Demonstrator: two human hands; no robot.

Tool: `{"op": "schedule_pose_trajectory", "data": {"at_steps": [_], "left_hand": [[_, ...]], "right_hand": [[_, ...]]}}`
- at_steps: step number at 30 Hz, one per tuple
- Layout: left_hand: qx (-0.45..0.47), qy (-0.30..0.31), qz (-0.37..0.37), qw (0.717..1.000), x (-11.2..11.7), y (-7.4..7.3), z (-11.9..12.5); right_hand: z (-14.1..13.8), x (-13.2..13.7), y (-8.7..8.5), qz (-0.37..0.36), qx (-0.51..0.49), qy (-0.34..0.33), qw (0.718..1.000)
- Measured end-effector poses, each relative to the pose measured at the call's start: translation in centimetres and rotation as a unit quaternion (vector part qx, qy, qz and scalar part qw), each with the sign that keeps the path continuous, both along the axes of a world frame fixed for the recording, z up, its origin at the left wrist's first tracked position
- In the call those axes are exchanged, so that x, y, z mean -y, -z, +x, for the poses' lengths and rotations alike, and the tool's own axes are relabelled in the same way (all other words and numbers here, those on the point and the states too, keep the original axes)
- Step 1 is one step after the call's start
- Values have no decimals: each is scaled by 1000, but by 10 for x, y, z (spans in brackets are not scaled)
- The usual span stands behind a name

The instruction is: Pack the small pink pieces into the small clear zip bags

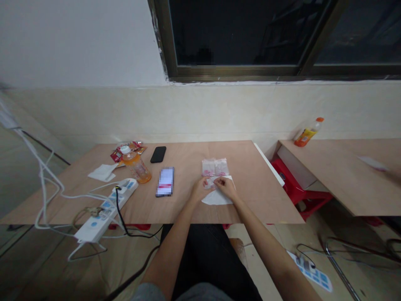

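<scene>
Small clear plastic bags [214, 166] with pink print lie side by side on the wooden table. Just below them, a white sheet [217, 198], perhaps paper or tissue, spreads flat under my hands. My left hand [199, 189] has its fingertips closed at the left edge of a clear plastic bag on the sheet. From the right, my right hand [226, 186] pinches at the same bag with thumb and forefinger. Fine detail between the fingertips is too small to make out.
Left of my hands are a lit phone [165, 182], a black phone [158, 154], an orange drink bottle [136, 165], snack packets [116, 156], tissue [103, 172] and a corded power strip [94, 225]. A red stool [290, 184] and another table [354, 167] stand right.
</scene>
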State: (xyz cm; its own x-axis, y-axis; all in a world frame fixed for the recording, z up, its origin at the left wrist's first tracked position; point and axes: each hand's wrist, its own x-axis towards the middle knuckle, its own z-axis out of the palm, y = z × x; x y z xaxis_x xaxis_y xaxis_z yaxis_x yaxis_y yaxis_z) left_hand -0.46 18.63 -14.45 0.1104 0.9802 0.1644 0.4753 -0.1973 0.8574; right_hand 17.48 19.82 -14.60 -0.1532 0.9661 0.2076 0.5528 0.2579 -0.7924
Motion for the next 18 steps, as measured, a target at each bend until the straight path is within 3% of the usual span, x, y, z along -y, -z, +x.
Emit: {"op": "schedule_pose_trajectory", "data": {"at_steps": [2, 9, 18], "left_hand": [[0, 0, 2, 1000, 0, -1, 0], [-15, -3, 3, 1000, 2, -4, 1], [-19, 9, 17, 1000, -2, 4, -1]], "right_hand": [[0, -1, 1, -3, -9, -18, 1000], [14, 2, -7, 16, 69, 90, 993], [11, 1, -10, 18, 160, 78, 984]]}}
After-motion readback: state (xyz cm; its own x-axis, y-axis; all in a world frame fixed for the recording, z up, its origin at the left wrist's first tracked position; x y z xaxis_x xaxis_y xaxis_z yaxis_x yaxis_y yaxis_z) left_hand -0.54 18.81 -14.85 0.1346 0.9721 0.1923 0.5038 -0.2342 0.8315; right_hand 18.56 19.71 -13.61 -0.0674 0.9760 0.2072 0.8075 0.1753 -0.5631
